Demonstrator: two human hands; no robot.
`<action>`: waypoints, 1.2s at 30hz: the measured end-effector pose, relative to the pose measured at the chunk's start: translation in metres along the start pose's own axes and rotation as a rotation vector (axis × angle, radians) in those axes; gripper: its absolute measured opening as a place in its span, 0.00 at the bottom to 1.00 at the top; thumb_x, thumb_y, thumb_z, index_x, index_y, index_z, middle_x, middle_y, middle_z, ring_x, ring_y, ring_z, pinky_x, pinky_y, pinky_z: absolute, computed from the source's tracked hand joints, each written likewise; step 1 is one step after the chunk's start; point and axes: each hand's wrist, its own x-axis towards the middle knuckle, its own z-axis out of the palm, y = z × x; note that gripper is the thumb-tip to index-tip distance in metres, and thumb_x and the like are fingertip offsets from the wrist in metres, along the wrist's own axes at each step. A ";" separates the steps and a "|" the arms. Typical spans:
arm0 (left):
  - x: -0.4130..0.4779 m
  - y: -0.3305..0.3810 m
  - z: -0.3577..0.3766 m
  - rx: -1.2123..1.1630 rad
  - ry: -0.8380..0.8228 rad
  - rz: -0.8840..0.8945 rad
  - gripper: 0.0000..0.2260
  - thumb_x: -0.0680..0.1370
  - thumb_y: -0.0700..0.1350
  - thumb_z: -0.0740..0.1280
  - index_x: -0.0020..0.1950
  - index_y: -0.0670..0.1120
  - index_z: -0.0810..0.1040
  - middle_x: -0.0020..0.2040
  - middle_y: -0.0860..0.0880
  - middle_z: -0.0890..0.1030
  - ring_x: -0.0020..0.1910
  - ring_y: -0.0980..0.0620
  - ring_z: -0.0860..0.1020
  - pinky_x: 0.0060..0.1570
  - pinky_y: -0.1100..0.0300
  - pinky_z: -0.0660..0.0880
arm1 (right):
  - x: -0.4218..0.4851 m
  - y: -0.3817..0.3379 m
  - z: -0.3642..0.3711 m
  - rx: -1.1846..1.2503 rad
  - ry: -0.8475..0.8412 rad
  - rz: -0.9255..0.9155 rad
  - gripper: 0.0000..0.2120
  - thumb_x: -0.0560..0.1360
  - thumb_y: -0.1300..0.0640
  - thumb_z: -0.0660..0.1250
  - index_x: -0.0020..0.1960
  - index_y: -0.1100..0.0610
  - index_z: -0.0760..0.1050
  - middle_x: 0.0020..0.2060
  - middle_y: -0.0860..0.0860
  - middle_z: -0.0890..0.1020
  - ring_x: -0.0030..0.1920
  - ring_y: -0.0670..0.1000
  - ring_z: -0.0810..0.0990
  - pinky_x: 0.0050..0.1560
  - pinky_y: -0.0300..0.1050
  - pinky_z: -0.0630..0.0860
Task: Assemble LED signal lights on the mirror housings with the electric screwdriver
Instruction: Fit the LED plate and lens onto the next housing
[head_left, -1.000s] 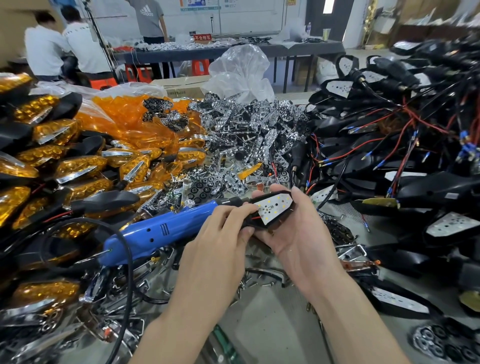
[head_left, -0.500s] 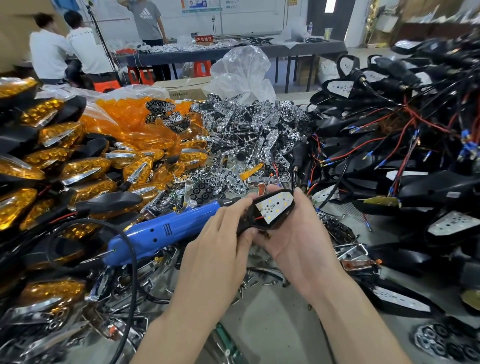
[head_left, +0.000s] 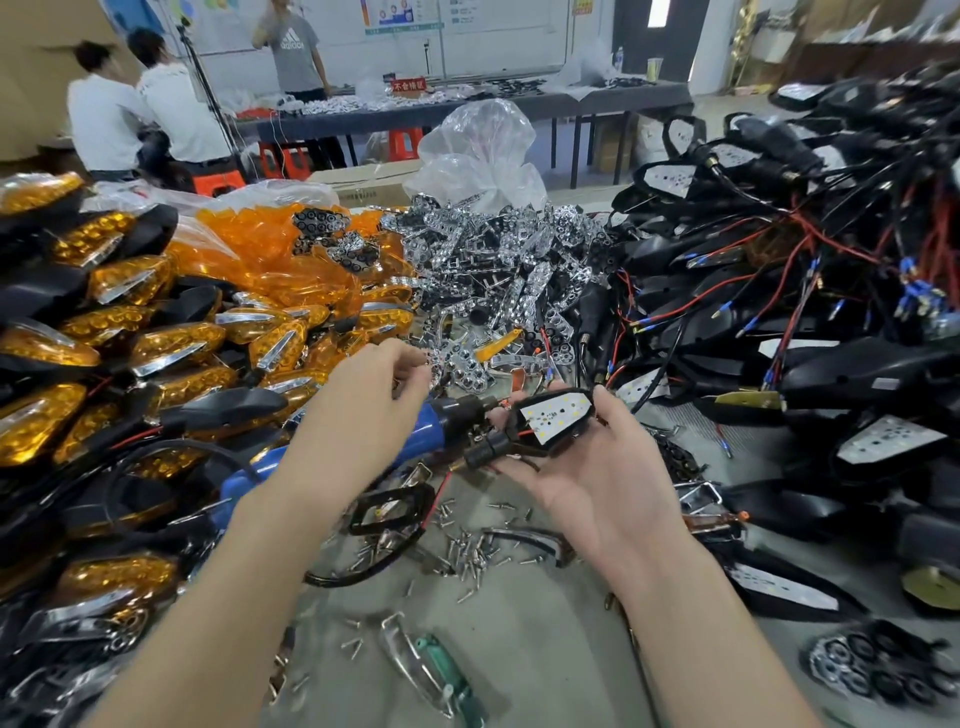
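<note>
While right hand (head_left: 597, 483) cradles housing (head_left: 558, 421), left fingers (head_left: 410, 361) apart, above screwdriver (head_left: 457, 415).

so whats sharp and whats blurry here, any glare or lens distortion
Head view: the mirror housing in the right hand is fairly sharp; the people at the back are motion-smeared; the amber lenses show bright glints; the far table bows slightly from the wide-angle lens; the corners go soft.
</note>
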 end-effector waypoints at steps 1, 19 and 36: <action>0.012 -0.004 -0.001 0.109 -0.079 -0.013 0.08 0.82 0.52 0.62 0.59 0.53 0.76 0.54 0.55 0.77 0.50 0.60 0.75 0.48 0.62 0.74 | 0.000 0.000 0.000 0.009 -0.008 0.005 0.14 0.83 0.47 0.59 0.53 0.58 0.74 0.52 0.65 0.82 0.54 0.66 0.82 0.58 0.74 0.76; 0.047 -0.004 -0.014 0.199 -0.122 -0.020 0.21 0.80 0.45 0.68 0.72 0.49 0.67 0.67 0.47 0.74 0.64 0.48 0.74 0.62 0.47 0.75 | 0.006 -0.002 -0.006 0.061 -0.090 -0.001 0.21 0.71 0.50 0.67 0.61 0.58 0.70 0.54 0.64 0.81 0.55 0.65 0.81 0.61 0.75 0.73; -0.050 0.015 0.004 -1.421 -0.165 -0.051 0.16 0.72 0.43 0.73 0.60 0.50 0.81 0.61 0.40 0.81 0.59 0.44 0.81 0.52 0.58 0.79 | 0.006 0.000 -0.006 0.003 -0.058 -0.059 0.16 0.84 0.44 0.55 0.55 0.56 0.73 0.44 0.60 0.81 0.52 0.60 0.79 0.62 0.63 0.76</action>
